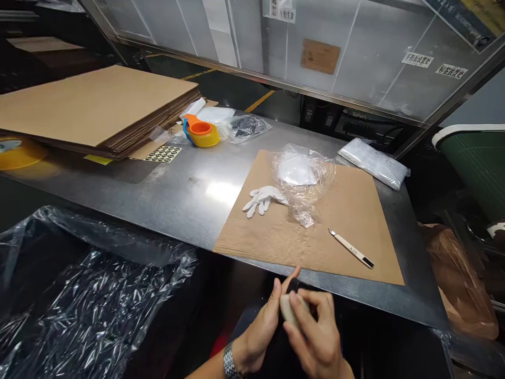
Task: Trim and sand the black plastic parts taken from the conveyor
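Note:
My left hand (260,329), with a metal watch band on its wrist, is in front of the table's near edge. It grips a small black piece (294,285), mostly hidden behind my fingers. My right hand (319,329) pinches a rounded off-white pad (290,309) against that piece; its exact kind cannot be made out. Beyond my hands, a brown cardboard sheet (260,237) lies on the metal table. On it are a craft knife (351,247) marked A26, a white glove (262,199) and a crumpled clear plastic bag (305,197) with white material inside.
Flat cardboard (102,108) is stacked at the left, near an orange and yellow tape dispenser (203,134) and a sticker sheet (163,153). A plastic-wrapped packet (374,162) lies back right. A plastic-lined bin (90,295) stands left of my hands. A translucent panel (244,37) spans the back.

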`<move>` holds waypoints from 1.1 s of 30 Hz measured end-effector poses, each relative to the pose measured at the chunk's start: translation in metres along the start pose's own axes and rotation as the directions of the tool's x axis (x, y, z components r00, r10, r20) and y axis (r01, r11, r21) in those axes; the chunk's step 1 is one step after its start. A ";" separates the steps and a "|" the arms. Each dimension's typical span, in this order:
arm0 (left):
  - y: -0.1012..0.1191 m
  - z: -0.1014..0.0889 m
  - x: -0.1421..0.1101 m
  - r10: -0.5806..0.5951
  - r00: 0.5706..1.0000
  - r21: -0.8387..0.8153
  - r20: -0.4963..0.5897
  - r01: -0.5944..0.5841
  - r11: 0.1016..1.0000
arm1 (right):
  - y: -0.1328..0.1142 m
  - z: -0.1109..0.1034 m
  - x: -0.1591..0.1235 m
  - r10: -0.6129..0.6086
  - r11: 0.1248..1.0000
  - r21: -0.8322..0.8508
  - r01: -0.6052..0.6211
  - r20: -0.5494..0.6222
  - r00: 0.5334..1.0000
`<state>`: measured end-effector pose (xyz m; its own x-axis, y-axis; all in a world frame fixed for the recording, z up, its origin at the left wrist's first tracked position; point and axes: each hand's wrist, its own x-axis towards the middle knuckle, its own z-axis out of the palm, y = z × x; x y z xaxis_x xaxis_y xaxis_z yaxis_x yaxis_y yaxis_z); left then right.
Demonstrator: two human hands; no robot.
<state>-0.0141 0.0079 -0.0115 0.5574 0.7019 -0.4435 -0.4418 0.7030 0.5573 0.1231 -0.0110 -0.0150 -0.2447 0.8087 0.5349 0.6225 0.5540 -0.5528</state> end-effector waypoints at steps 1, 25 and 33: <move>0.000 0.001 -0.001 -0.019 1.000 -0.037 0.017 0.020 0.999 | 0.001 0.000 0.000 0.036 0.999 -0.013 -0.036 -0.025 0.999; 0.010 -0.001 0.024 -0.183 0.977 -0.550 0.112 0.214 0.807 | -0.032 0.011 -0.031 0.162 0.985 -0.056 -0.166 -0.074 0.984; 0.013 -0.009 0.033 -0.310 0.941 -0.693 -0.138 0.132 0.709 | -0.019 0.020 -0.039 -0.067 0.996 -0.070 0.063 -0.063 0.996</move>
<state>-0.0081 0.0415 -0.0255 0.5644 0.4585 -0.6865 -0.7267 0.6704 -0.1498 0.1063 -0.0490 -0.0382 -0.2390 0.7557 0.6098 0.6562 0.5886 -0.4722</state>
